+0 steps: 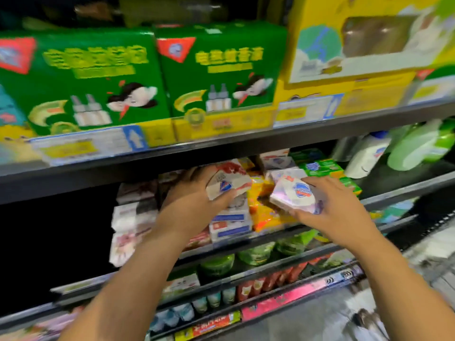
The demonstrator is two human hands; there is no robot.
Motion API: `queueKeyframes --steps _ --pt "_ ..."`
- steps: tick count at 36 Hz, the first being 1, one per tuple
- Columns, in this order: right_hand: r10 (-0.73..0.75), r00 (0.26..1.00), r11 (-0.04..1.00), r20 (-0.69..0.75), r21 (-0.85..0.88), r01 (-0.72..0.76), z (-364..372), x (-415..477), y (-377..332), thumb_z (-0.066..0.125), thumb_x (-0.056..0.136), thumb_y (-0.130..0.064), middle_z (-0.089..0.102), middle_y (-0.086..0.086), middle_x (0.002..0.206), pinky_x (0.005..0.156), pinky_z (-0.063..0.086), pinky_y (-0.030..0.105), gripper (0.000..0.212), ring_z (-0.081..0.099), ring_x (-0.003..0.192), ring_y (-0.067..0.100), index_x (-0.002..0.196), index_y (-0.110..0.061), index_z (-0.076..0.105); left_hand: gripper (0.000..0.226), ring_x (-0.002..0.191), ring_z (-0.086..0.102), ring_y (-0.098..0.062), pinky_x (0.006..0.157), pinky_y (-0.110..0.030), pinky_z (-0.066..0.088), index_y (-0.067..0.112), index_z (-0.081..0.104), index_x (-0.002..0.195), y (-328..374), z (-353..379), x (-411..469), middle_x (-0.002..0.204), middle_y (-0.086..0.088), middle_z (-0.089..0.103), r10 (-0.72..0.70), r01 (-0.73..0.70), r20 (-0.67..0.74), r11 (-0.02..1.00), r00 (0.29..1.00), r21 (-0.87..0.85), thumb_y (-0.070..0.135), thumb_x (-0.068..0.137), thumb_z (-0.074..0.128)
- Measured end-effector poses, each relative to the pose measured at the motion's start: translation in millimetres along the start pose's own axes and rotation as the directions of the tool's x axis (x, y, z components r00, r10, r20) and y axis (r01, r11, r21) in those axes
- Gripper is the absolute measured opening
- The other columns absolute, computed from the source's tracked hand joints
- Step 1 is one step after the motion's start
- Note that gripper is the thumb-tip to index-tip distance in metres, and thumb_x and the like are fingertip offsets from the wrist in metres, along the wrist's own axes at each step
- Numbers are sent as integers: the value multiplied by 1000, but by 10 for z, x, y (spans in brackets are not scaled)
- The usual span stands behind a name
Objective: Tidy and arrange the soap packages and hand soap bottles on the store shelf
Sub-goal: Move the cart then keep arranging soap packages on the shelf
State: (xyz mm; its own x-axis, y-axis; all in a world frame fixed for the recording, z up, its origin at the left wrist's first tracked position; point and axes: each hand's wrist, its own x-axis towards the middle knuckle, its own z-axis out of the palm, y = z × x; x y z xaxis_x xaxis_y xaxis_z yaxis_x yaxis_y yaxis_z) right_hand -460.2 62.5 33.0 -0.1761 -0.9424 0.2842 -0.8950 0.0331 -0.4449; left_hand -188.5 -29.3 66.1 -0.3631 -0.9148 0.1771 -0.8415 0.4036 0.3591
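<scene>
Two bare forearms reach up from the bottom edge toward the middle shelf (270,238). The left hand (194,203) is closed around a white soap pack with red print (227,184), thumb under its lower edge, fingers wrapped over the top, holding it tilted in front of the stacked packs. The right hand (337,210) grips a white and lilac soap pack (295,195) from below and the right side, fingers curled on its far edge; this pack is also tilted, raised above the shelf.

Between the two hands lie orange-yellow packs (261,205). Under the left hand stands a stack of white and blue packs (230,223). Green packs (325,168) lie behind the right hand. Further right, a white bottle (364,156) and a green bottle (418,148) lean on the same shelf. Above, green boxes (152,77) fill the upper shelf, blurred.
</scene>
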Motion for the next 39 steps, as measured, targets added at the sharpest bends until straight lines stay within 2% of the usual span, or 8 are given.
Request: queueKeyframes --steps 8,14,20,23,27,31,35,39 --pt "77 996 997 38 6 -77 -410 95 844 57 59 -77 64 -2 125 93 51 43 88 63 108 21 128 -24 62 77 129 51 -28 104 -39 44 35 44 143 785 481 653 144 0 53 -16 31 81 982 997 -188 72 78 64" --pt "36 999 999 38 28 -38 -603 208 1236 79 68 -57 64 -2 117 86 48 35 69 61 105 20 127 -23 64 55 118 57 -32 95 -36 46 11 57 132 1206 782 1103 133 -14 60 43 -37 92 997 995 -67 50 93 61" --pt "-3 999 995 32 95 -1 -633 349 1401 77 70 -52 54 -11 102 78 43 31 59 52 89 10 123 -32 62 58 135 43 -27 80 -10 22 12 40 148 1319 1007 1464 149 -11 45 23 -7 177 996 984 -88 31 98 62" --pt "11 995 993 97 113 -22 -556 393 1456 77 71 -56 55 -7 98 74 43 28 60 58 90 17 119 -25 64 43 127 52 -31 90 -23 34 11 49 141 1296 1132 1535 139 -14 55 46 -44 243 999 969 -16 26 101 56" --pt "-31 993 989 116 146 14 -463 450 1470 80 74 -49 59 -5 111 82 42 16 62 61 99 17 128 -27 61 37 121 56 -28 93 -26 37 8 57 135 1278 1203 1486 134 -14 60 48 -49 149 999 988 4 26 102 54" --pt "-66 981 991 182 125 43 -411 574 1404 73 79 -55 56 -7 124 94 47 30 59 57 110 15 132 -35 54 47 129 51 -29 96 -25 36 17 52 142 1224 1099 1351 142 -9 55 30 -29 70 1000 997 -7 37 99 57" --pt "-165 971 981 171 134 143 -302 742 1302 69 78 -60 58 -8 121 84 38 19 59 54 112 13 130 -34 58 53 109 62 -33 82 -32 45 24 62 123 929 989 1101 118 -8 67 -62 58 30 993 998 105 60 91 40" --pt "-169 979 960 116 245 137 -211 920 1139 74 78 -54 51 -9 122 89 44 24 54 57 108 15 127 -36 60 45 109 61 -36 77 -35 42 18 58 130 748 897 846 115 -14 68 -218 189 73 939 973 288 48 103 40"
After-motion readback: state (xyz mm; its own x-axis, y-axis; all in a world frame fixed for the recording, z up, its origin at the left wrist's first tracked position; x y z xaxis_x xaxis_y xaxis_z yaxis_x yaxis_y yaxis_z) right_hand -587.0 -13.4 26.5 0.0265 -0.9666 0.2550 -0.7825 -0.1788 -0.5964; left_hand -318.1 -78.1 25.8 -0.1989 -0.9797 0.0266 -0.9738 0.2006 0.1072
